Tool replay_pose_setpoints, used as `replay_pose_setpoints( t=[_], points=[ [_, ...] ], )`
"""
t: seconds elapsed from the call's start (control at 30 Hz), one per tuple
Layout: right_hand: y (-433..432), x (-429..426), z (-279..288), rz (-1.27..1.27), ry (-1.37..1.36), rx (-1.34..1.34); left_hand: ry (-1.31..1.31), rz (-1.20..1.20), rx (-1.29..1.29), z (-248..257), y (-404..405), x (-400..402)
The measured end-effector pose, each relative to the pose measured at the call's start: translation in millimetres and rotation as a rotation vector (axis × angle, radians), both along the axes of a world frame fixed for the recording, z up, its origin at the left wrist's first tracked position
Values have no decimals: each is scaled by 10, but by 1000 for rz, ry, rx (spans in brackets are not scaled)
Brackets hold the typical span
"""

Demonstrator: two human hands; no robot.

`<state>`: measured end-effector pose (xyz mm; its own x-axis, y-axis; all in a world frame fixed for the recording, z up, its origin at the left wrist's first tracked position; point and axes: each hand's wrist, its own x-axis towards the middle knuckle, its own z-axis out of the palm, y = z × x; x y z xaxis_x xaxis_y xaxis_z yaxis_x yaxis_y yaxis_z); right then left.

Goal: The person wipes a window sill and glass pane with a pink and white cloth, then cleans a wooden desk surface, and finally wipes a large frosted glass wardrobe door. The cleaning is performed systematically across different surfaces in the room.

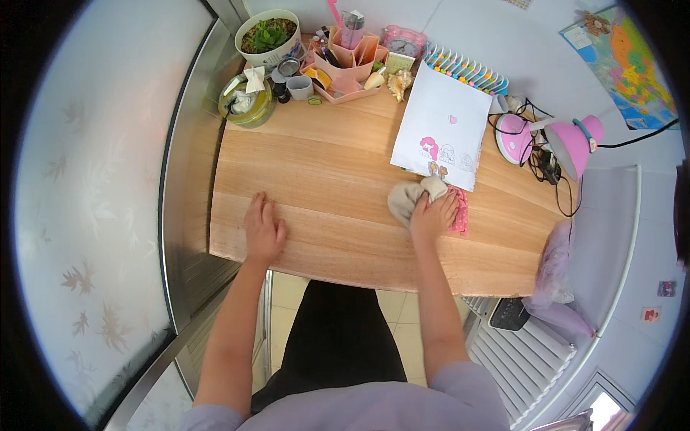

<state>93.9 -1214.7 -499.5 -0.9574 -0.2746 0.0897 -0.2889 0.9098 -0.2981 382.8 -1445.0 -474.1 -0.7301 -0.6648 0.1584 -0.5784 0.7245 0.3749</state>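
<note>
My right hand point(433, 218) lies over a bunched beige cloth point(405, 202) and a pink polka-dot cloth point(460, 213), just below a sheet of paper. Its fingers are curled on the fabric; how firmly they hold it is partly hidden. On the left part of the wooden desk point(323, 221) rests my left hand point(264, 229), palm down, with nothing visible in it. The white paper point(439, 124) bears cartoon drawings and lies on a ring-bound book with colourful rings point(469, 70).
A potted succulent point(269, 35), a green-rimmed glass bowl point(259, 110), a pink desk organizer point(350, 81), a pink alarm clock point(403, 43) and a seashell point(400, 84) line the back. At the right are a pink desk lamp point(574, 143), tangled black cables point(547, 167) and a purple plastic bag point(552, 269).
</note>
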Motion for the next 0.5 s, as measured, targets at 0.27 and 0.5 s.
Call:
replay_pose_setpoints(
  t=[0.27,0.5],
  points=[
    [-756,741,280,359,-175,-5,-73,24,-5,-115,-42,-131],
    [110,316,981,419,-695,121,-104,53,0,-195,-40,-17]
  ],
)
